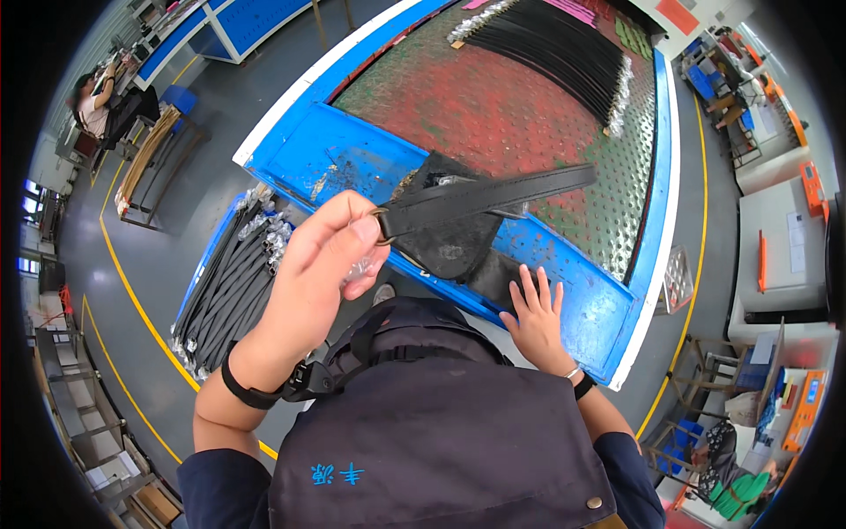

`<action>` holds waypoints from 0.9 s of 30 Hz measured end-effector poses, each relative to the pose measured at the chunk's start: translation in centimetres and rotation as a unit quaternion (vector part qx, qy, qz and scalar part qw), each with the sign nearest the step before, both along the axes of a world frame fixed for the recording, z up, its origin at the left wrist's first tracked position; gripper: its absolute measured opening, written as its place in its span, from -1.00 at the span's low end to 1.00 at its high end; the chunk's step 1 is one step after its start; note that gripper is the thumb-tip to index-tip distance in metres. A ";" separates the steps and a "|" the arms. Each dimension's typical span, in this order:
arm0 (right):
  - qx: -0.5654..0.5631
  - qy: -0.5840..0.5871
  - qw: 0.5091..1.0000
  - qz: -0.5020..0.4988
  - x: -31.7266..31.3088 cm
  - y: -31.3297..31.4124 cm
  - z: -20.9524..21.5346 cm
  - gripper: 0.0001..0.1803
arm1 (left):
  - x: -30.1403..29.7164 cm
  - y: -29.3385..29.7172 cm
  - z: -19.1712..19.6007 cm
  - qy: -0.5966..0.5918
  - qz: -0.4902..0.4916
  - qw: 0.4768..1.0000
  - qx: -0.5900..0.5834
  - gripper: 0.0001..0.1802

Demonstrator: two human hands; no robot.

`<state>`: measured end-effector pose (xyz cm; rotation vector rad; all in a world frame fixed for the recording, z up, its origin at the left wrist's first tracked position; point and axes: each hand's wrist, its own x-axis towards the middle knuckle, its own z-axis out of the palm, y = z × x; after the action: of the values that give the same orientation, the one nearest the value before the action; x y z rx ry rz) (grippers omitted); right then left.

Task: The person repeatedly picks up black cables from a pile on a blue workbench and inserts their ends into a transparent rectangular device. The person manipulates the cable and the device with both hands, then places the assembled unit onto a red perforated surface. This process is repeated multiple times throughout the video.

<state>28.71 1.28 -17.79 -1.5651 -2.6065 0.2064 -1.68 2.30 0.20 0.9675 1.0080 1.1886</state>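
Note:
My left hand (322, 256) is closed, pinching the buckle end of a black leather belt (493, 199). A brass-coloured buckle (382, 227) shows at the fingertips, and a bit of clear plastic (357, 270) sits in the lower fingers. The belt's stitched strap reaches to the right above a dark cloth (448, 251) draped over the blue ledge (577, 282) of the worktable. My right hand (536, 319) lies with fingers spread beside a flat black piece (496, 280) on that ledge. Its fingertips rest at the edge of that piece; whether they press on it I cannot tell.
On the table's worn red and green studded surface (414, 97), a row of black belts (551, 57) with plastic-wrapped ends lies at the far side. More wrapped belts (233, 282) fill a blue container at my left. A person (106, 110) sits at the far left.

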 end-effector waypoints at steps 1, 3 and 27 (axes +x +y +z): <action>0.018 0.010 1.000 -0.005 0.2 0.1 -0.8 -0.51 | -0.2 0.2 0.0 -0.039 -0.017 0.999 -0.021 -0.76; 0.033 0.046 0.998 0.000 0.8 1.0 -0.1 -0.58 | -0.4 0.4 0.2 -0.101 -0.038 0.992 -0.062 -0.79; 0.099 0.099 0.962 0.232 -6.1 6.8 19.3 -0.79 | -0.4 -1.6 1.6 0.478 0.049 0.799 0.361 -0.61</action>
<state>22.59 8.08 1.53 -0.8086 -2.6887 0.1212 -2.03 0.68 1.76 2.3002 1.4016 1.1755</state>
